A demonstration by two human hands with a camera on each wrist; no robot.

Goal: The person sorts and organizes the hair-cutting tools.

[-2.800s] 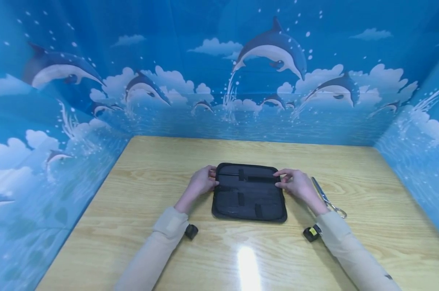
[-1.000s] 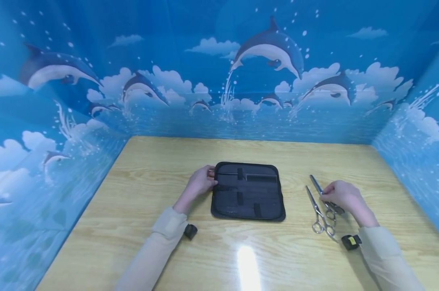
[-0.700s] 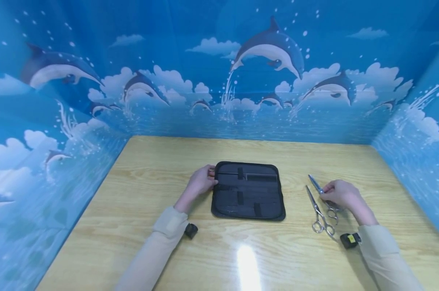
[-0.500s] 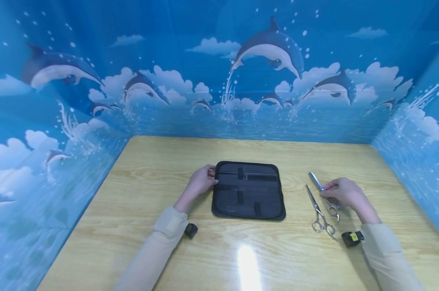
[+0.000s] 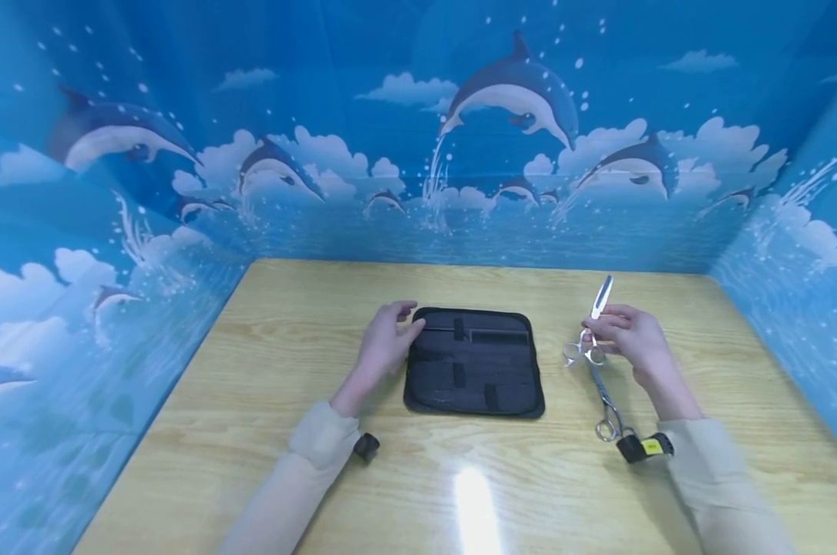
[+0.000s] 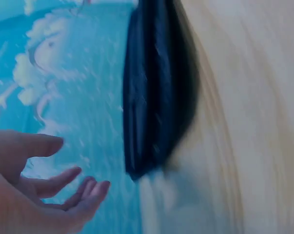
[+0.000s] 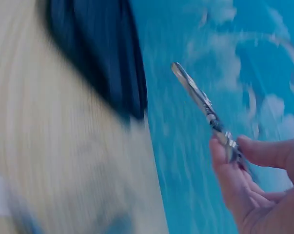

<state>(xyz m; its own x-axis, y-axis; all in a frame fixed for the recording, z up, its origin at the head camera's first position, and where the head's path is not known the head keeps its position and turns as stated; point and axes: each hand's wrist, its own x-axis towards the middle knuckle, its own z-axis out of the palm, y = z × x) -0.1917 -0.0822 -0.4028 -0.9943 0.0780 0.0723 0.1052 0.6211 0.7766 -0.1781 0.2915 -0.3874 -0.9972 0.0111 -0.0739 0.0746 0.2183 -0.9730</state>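
Between its thumb and fingers my right hand [image 5: 636, 339] pinches a pair of silver hairdressing scissors [image 5: 602, 297], raised above the table with the broad blades pointing away. In the right wrist view these scissors [image 7: 198, 97] appear edge-on at the fingertips. A black tool case [image 5: 491, 378] lies unfolded, with a dark comb [image 5: 499, 337] in its upper part and several elastic loops. My left hand [image 5: 384, 343] is by the case's left edge; the left wrist view shows its fingers loosely spread, holding nothing. A second, slimmer pair of scissors [image 5: 606, 408] lies below the right hand, partly hidden by the wrist camera.
The wood-grain table [image 5: 307, 308] extends around the case, with a bright light reflection near the front. A blue dolphin-print backdrop [image 5: 418, 154] encloses the back and both sides.
My right hand left the case, picked the broad-bladed scissors off the table, and has now lifted and turned them leftward, handles toward the case. My left hand has loosened from the case edge.
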